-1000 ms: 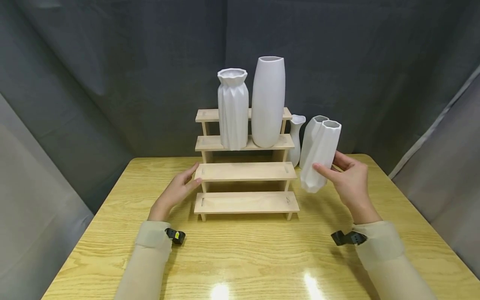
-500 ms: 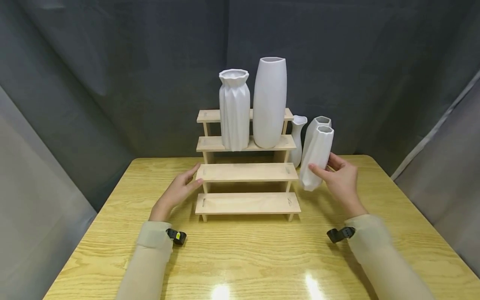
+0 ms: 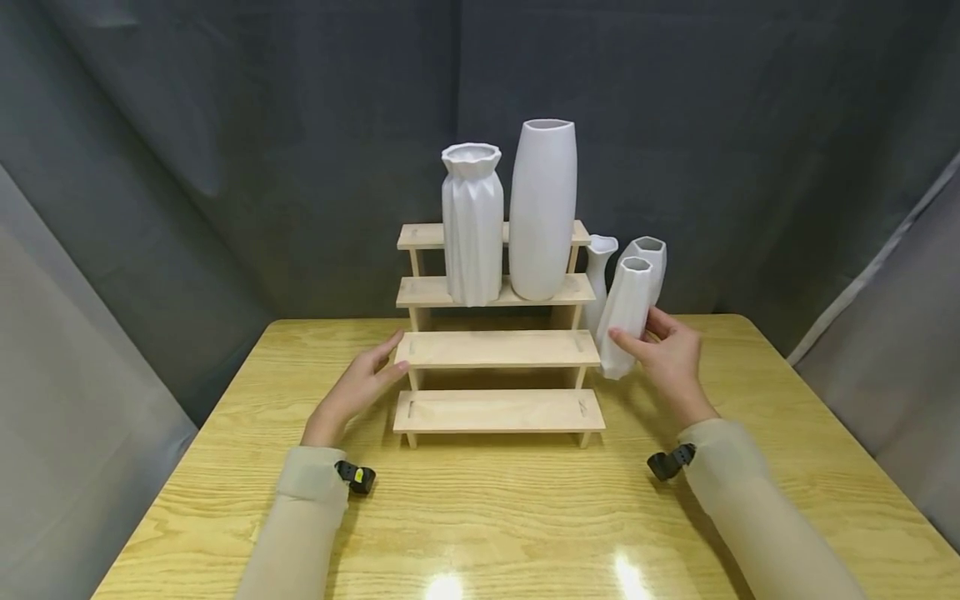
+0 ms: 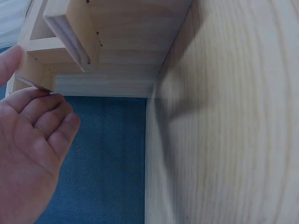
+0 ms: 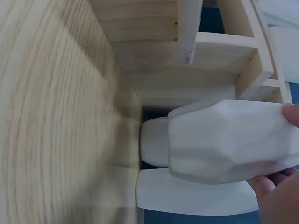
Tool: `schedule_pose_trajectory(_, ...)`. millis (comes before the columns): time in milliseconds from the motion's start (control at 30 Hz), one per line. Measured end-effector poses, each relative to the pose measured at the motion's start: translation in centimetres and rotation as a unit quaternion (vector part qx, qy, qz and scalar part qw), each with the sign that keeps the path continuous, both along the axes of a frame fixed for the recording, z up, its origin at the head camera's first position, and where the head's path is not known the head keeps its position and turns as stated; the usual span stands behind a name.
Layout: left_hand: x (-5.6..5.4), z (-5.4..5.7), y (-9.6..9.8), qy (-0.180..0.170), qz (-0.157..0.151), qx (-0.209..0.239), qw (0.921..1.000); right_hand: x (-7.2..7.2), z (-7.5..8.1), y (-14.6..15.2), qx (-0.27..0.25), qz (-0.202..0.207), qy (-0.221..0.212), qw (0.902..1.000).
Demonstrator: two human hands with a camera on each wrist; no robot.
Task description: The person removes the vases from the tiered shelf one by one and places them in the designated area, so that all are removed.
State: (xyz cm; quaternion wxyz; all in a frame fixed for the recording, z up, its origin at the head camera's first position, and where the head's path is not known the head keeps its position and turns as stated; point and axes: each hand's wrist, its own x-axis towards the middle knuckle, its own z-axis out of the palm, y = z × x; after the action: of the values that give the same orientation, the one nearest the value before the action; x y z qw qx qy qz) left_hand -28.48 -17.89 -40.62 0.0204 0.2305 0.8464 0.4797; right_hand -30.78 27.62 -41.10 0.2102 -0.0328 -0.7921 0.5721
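Observation:
My right hand grips a small white faceted vase, thumb on its front and fingers behind. Tilted, with its mouth to the right, the vase is off the table in the right wrist view. My left hand holds the left end of the second step from the bottom of a wooden tiered stand. Its thumb and fingers lie on either side of that board end. On an upper step stand a pleated white vase and a tall smooth white vase.
Behind the gripped vase stands another faceted white vase, partly hidden. A slim flared-neck vase is beside the stand's right side. All rest on a wooden table, with a dark curtain behind.
My right hand has moved left with the gripped vase, bringing it closer to the stand and more upright. My left hand stays at the stand's left side.

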Motion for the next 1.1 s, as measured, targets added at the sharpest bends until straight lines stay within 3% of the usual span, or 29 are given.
schedule_pose_trajectory(500, 0.0, -0.1, -0.1, -0.001, -0.005, 0.003, 1.0, -2.0, -1.3, -0.6, -0.035, 0.017, -0.002, 0.9992)
schedule_pose_trajectory(967, 0.2, 0.1, -0.1, 0.001, -0.002, 0.002, 1.0, -3.8, -2.3, -0.9, -0.013, 0.005, 0.011, 0.9998)
schedule_pose_trajectory(1100, -0.1, -0.3, -0.1, 0.001, -0.001, -0.001, 1.0, -4.2, -2.6, -0.9, -0.008, 0.006, 0.012, 0.9999)
